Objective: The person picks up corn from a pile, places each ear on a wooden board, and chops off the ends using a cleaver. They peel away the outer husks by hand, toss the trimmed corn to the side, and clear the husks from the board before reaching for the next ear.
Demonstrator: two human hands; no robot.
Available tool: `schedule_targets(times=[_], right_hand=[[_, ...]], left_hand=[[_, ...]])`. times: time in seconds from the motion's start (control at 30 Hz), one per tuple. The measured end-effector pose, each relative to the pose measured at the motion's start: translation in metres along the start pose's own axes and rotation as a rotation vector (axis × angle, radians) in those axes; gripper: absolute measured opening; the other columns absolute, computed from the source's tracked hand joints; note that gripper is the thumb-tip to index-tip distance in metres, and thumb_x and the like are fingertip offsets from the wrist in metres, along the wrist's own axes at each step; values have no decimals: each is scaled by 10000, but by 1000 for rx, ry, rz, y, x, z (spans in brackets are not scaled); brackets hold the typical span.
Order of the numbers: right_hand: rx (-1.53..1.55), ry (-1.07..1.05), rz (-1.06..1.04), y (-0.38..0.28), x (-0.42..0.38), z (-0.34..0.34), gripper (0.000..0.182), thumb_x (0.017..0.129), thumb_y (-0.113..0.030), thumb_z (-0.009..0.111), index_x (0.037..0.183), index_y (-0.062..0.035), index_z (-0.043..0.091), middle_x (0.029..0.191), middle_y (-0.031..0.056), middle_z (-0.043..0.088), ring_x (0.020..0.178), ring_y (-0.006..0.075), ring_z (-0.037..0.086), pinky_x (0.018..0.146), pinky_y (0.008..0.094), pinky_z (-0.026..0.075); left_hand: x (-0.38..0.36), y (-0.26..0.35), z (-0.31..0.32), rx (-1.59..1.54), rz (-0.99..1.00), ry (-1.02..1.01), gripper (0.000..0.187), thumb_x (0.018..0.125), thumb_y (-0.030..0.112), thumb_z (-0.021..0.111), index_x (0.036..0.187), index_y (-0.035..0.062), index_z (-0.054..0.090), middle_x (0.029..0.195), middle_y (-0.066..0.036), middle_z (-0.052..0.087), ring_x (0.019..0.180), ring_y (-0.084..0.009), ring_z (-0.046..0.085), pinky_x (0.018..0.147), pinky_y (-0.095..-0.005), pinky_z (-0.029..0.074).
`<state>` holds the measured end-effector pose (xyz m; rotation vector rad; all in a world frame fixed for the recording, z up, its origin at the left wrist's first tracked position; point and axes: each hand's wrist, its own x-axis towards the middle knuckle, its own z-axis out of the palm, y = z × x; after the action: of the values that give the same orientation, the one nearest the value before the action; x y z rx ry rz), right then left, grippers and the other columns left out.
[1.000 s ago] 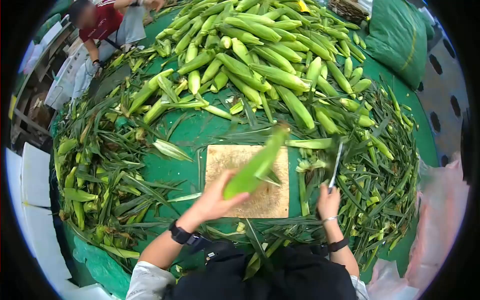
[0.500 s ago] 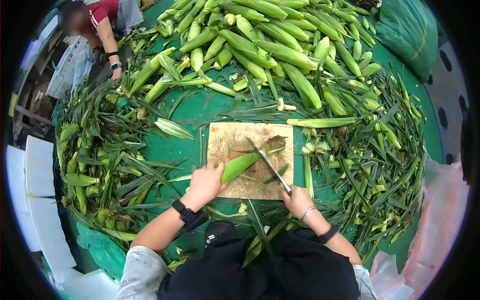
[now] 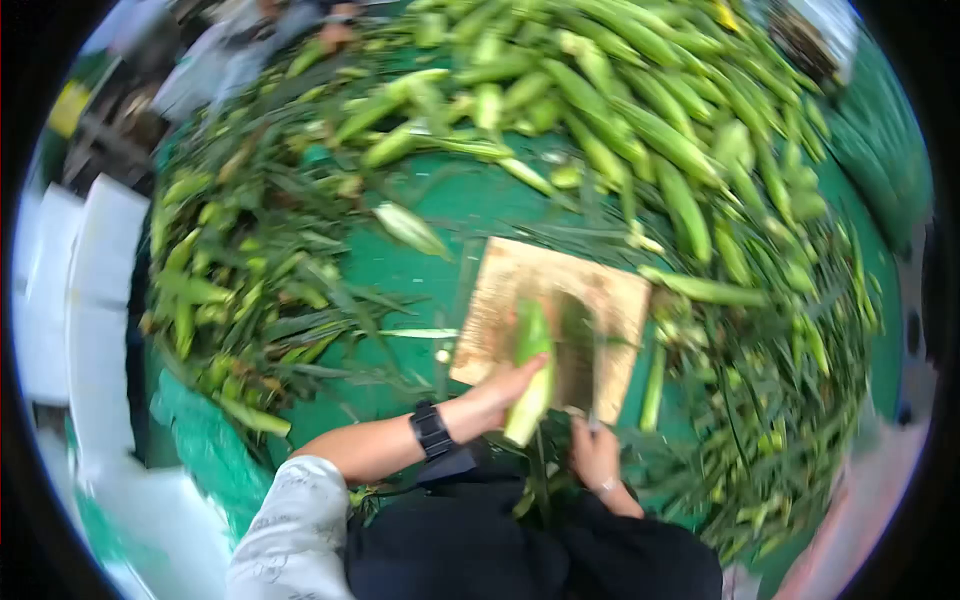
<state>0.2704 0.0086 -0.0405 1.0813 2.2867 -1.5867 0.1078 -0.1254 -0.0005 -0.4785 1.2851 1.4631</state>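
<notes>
My left hand [image 3: 508,388] is wrapped round a green ear of corn [image 3: 532,333], held over the near left part of the wooden cutting board [image 3: 505,264]. The ear's pale blunt end points toward me. In my right hand [image 3: 597,456] is a knife [image 3: 600,375], gripped by its handle near the board's front edge. Its blade is blurred and points away from me over the board, to the right of the ear and apart from it. Dark trimmed leaf lies on the board between them, smeared by motion.
A large heap of unhusked corn [image 3: 640,120] fills the far side. Stripped leaves [image 3: 270,270] pile up on the left, with more leaves [image 3: 760,430] on the right. A loose husk piece [image 3: 412,230] lies on the green sheet [image 3: 400,275]. Another person's hand [image 3: 338,35] shows at the top left.
The view has turned. My left hand has swung the ear from a slant to nearly lengthwise and brought it closer to me. The knife has come off the ear's far end and moved right.
</notes>
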Motion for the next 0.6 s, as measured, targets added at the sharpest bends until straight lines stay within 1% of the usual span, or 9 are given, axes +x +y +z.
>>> schedule_targets(times=[0.1, 0.17, 0.2, 0.3, 0.33, 0.37, 0.47, 0.53, 0.6], right_hand=[[281, 116, 415, -14, 5, -52, 321, 930, -241, 583, 726, 1, 527, 529, 20, 461, 492, 147, 420, 461, 337, 355], [-131, 477, -214, 96, 47, -91, 354, 948, -268, 567, 735, 7, 505, 517, 29, 414, 492, 144, 347, 459, 332, 332], [-4, 481, 80, 119, 62, -129, 327, 932, -251, 595, 761, 21, 527, 534, 27, 393, 505, 138, 341, 467, 328, 330], [123, 582, 56, 112, 71, -185, 414, 929, -388, 556, 668, -87, 443, 529, -23, 412, 418, 92, 331, 390, 276, 237], [132, 641, 171, 60, 50, -177, 365, 921, -309, 578, 687, -47, 476, 567, -12, 454, 469, 87, 350, 430, 280, 273], [-322, 478, 198, 7, 20, -184, 505, 959, -391, 520, 1238, 27, 573, 1185, 248, 600, 998, 379, 564, 873, 428, 444], [-275, 485, 197, -20, -7, -184, 543, 951, -446, 518, 1213, 23, 597, 1143, 246, 616, 936, 358, 574, 838, 417, 452], [-104, 454, 253, -2, -10, -181, 550, 932, -471, 549, 1175, 18, 615, 977, 179, 649, 783, 291, 533, 737, 416, 442], [-266, 398, 357, 14, -8, -177, 509, 928, -433, 575, 1194, 1, 601, 928, 148, 634, 759, 266, 505, 715, 423, 429]], left_hand=[[10, 48, 21, -171, 68, -191, 430, 941, 419, 549, 1190, 71, 503, 853, -48, 600, 679, -177, 607, 529, -330, 524], [17, 103, 54, -303, 327, -367, 464, 954, 418, 531, 1262, 79, 450, 882, -37, 592, 663, -162, 586, 516, -308, 503], [22, 141, 63, -158, 379, -468, 514, 961, 422, 519, 1325, 76, 413, 990, -57, 584, 782, -167, 587, 626, -311, 524], [27, 226, 88, -138, 760, -762, 705, 937, 339, 594, 1473, 89, 212, 1341, -93, 450, 1021, -168, 545, 803, -320, 494], [8, 253, 64, 121, 1054, -627, 699, 901, 290, 648, 1454, 79, 276, 1328, -86, 487, 1012, -162, 567, 767, -286, 499], [1, 275, 28, 338, 1276, -258, 624, 877, 248, 669, 1399, 57, 384, 1249, -94, 561, 939, -144, 598, 720, -263, 505], [-41, 286, -151, 532, 1382, 741, 315, 833, 182, 673, 1098, 16, 638, 1015, -96, 677, 931, -164, 634, 809, -307, 516], [-96, 269, -278, 883, 1373, 1582, 266, 747, 110, 620, 985, -5, 640, 913, -200, 644, 834, -379, 622, 738, -438, 505], [-156, 237, -395, 871, 870, 1997, 220, 749, 111, 627, 934, -7, 644, 930, -220, 623, 903, -381, 608, 782, -449, 488]])
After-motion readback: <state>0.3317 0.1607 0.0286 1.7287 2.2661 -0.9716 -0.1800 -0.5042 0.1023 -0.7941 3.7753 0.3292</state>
